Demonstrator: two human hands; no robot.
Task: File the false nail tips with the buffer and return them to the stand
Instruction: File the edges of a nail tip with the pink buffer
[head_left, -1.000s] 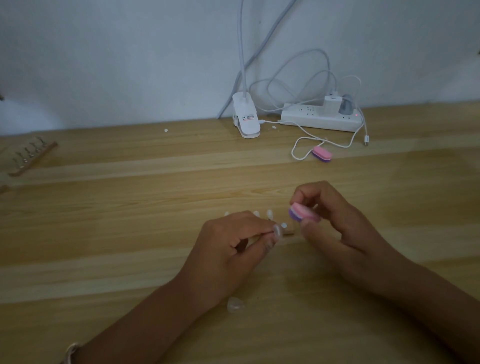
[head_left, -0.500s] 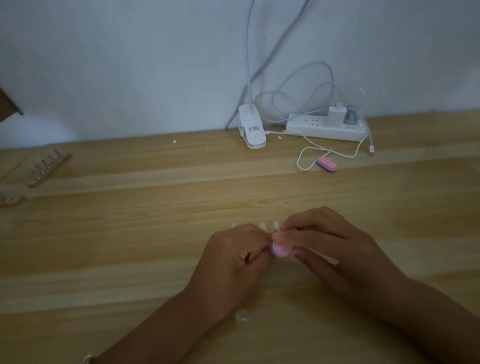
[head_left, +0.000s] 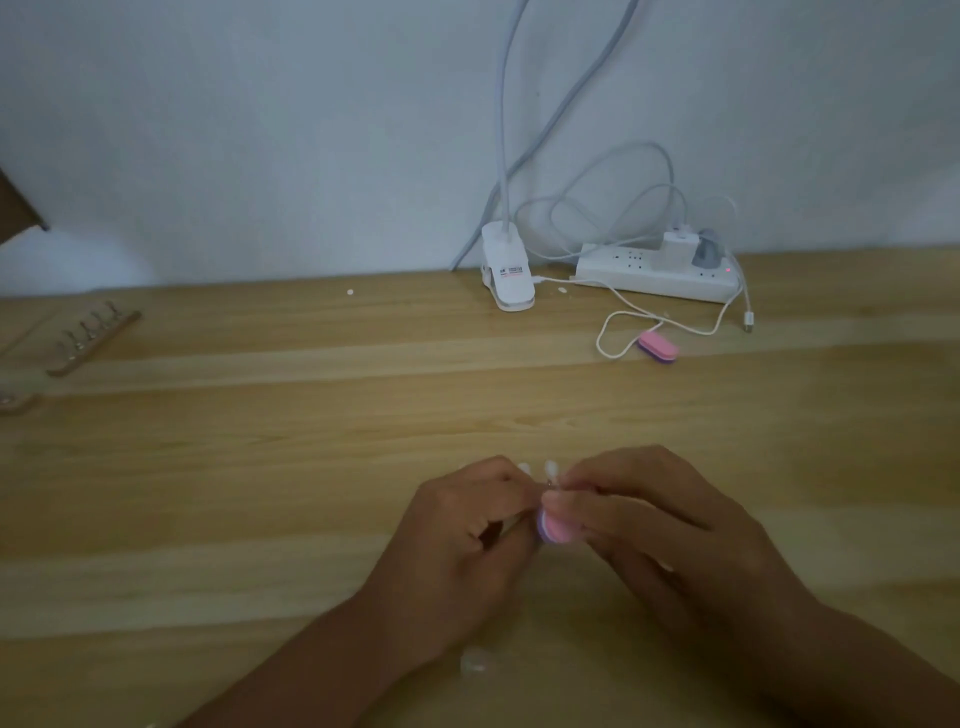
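My right hand (head_left: 654, 525) pinches a small pink and purple buffer (head_left: 555, 526) between thumb and fingers. The buffer lies against the fingertips of my left hand (head_left: 462, 540), whose curled fingers hold a false nail tip that is hidden from view. Two pale nail tips (head_left: 549, 472) on the stand peek out just behind my hands; the stand itself is covered. One loose clear tip (head_left: 471, 666) lies on the wooden table (head_left: 260, 493) below my left wrist.
A second pink buffer (head_left: 657, 345) lies by a white cable at the back. A white lamp clip (head_left: 508, 280) and a power strip (head_left: 657, 273) stand against the wall. Wooden strips with metal clips (head_left: 91, 338) lie at the far left.
My right hand moved the buffer left and down until it met my left fingertips. The nail tip seen in my left fingers a second ago is now covered. The camera tilted up a little.
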